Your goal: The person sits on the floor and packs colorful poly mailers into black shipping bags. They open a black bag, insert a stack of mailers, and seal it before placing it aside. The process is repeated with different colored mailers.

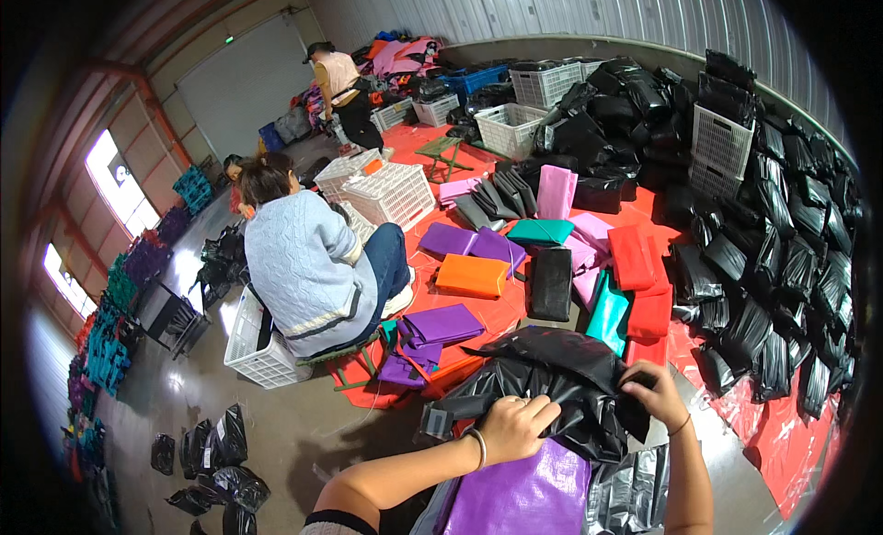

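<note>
A large black plastic bag (579, 365) is bunched up in front of me, its folds hiding much of what lies under it. My left hand (520, 429), with a light bangle on the wrist, is closed on its near edge. At the right side of the bag my right hand (658, 397) has its fingers curled and pinches the plastic. Directly below the bag lies a purple folded plastic bundle (520, 494), partly covered by it. Next to that, under my right forearm, is more shiny black plastic (630, 489).
Folded bundles in purple, orange (471, 276), teal and red (633, 257) lie on a red sheet ahead. A seated person (308, 259) is at the left beside a white crate (262, 346). Black packages (791, 259) are heaped on the right. Another person (340, 89) stands farther back.
</note>
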Action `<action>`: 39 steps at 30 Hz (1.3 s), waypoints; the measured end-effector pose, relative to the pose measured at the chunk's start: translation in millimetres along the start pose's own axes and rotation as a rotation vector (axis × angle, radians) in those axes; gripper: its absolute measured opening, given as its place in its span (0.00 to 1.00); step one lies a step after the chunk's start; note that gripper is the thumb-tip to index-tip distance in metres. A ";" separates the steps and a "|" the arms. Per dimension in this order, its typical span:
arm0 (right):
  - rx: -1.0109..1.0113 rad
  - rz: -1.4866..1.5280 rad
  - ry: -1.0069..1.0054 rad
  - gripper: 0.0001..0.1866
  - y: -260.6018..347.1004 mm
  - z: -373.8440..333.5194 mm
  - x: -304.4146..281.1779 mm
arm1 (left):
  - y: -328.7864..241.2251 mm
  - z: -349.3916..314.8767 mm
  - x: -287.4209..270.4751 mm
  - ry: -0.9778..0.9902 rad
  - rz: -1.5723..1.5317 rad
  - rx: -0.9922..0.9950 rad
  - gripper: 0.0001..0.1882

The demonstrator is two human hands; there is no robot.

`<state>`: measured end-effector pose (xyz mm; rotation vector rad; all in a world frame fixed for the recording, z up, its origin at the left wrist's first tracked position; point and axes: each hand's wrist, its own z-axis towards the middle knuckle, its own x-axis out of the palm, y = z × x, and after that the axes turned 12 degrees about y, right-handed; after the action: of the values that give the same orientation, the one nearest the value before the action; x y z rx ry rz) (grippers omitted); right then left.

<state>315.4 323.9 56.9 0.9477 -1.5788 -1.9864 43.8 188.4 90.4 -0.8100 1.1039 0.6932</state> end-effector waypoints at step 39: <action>-0.106 0.192 -0.080 0.45 -49.7 -15.7 13.8 | -2.8 22.8 1.1 0.081 0.044 -0.058 0.27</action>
<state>321.7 316.7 3.9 0.6583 -1.5269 -1.9724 57.6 206.1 95.3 -0.8719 1.1821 0.7376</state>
